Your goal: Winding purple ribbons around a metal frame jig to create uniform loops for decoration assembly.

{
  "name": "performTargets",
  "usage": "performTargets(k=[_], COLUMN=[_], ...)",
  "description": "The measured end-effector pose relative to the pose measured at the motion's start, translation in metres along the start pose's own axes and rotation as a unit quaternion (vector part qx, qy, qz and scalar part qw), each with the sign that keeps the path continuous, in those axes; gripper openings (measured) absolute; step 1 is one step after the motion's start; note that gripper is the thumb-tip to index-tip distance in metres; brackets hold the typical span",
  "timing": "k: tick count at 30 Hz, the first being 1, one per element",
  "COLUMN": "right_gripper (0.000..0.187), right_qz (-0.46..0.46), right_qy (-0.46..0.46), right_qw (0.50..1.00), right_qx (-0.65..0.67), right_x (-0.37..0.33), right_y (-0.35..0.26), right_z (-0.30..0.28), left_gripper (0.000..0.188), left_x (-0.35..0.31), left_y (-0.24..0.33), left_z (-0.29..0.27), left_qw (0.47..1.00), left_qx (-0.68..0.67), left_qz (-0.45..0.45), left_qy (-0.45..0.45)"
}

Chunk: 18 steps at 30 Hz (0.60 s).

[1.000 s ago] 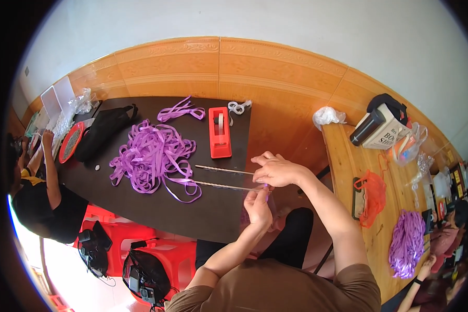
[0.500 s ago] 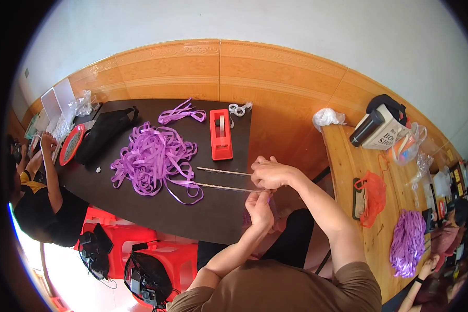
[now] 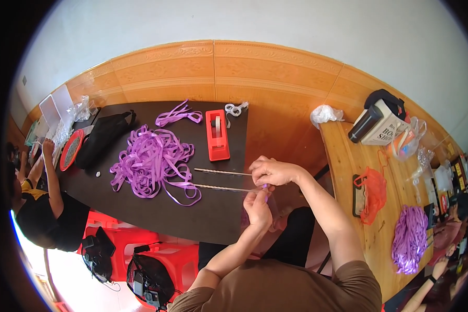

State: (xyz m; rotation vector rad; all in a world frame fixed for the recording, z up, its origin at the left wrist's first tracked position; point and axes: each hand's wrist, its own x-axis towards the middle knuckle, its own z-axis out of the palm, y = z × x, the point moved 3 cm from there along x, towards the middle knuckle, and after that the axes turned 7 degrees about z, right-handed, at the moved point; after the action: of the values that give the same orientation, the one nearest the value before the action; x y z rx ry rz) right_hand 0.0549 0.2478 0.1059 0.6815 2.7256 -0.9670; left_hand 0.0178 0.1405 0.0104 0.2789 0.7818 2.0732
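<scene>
Purple ribbon (image 3: 151, 161) lies in a loose heap on the dark counter (image 3: 156, 216) in the head view, just left of two slim twisted rods and within easy reach, which may be why it sits there. The upper rod (image 3: 221, 171) and lower rod (image 3: 221, 187) run side by side toward the person, probably kept apart so that each end can be handled singly; whether they rest on the surface or are held clear of it, I cannot tell. Past the counter's edge, the left hand (image 3: 257, 207) has its grip pinched on a purple strip (image 3: 265, 185) by the rod ends, seemingly to steady it. The right hand (image 3: 274, 172) bends over from above, fingertips close to the left's; what its grip holds, if anything, is hidden. A red tape dispenser (image 3: 219, 148) stands behind the rods, perhaps to leave the working space free
</scene>
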Motion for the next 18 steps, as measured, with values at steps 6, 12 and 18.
performTargets(k=[6,12,18], right_gripper=[0.008,0.008,0.016], right_qz=[-0.062,-0.107,-0.125], right_qy=[0.088,0.121,0.118], right_qw=[0.982,0.936,0.821], right_qx=[0.152,0.313,0.544], right_x=[-0.019,-0.029,-0.025], right_y=[0.024,0.047,0.066], right_z=[0.008,0.029,0.055], left_gripper=[0.005,0.005,0.003], left_x=[-0.001,-0.001,-0.003], left_y=[0.002,0.002,0.006], left_z=[0.004,-0.001,0.002], left_qw=[1.000,1.000,0.998], left_qx=[-0.014,0.000,0.040], left_qz=[-0.024,-0.021,-0.031], left_qy=[0.009,0.003,0.028])
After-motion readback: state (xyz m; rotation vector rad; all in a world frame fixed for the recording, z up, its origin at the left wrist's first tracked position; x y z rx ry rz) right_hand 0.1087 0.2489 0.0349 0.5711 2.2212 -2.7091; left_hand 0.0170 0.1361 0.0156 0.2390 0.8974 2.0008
